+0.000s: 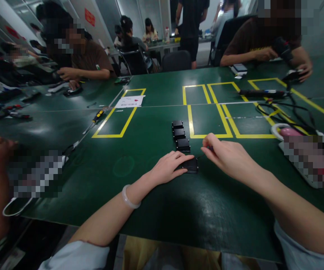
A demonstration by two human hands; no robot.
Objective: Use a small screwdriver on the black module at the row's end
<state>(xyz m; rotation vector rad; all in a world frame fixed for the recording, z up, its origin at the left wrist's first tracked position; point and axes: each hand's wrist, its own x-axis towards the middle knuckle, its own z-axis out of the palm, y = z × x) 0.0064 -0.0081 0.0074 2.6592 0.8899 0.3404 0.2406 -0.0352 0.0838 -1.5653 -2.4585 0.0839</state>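
The left hand [170,165] lies palm down on the dark green surface [162,210], about midway between its left and right edges and nearer the near edge. Its grip is narrow: thumb and forefinger straddle the near black block [190,165], which lies flat under them. A pale bracelet [130,197] circles that wrist. The right hand [220,150] is just beside the block, toward the right edge. Its grip is pinched on a thin dark piece [202,154], too small to identify, directed toward the block.

From the near block toward the far edge runs a row of three black blocks [179,133], set close together. To their right, yellow tape outlines [211,135] mark the surface; another tape outline [108,135] lies to their left, with a printed paper [129,101] over its far part. A yellow-and-black screwdriver [98,116] rests beside that left outline.

Toward the far right corner lie a black pen-shaped tool [263,93] and dark cables [293,108]. At the far edge, to the right, a co-worker [274,37] holds a dark handheld tool [282,48]; another person [91,60] sits there to the left.
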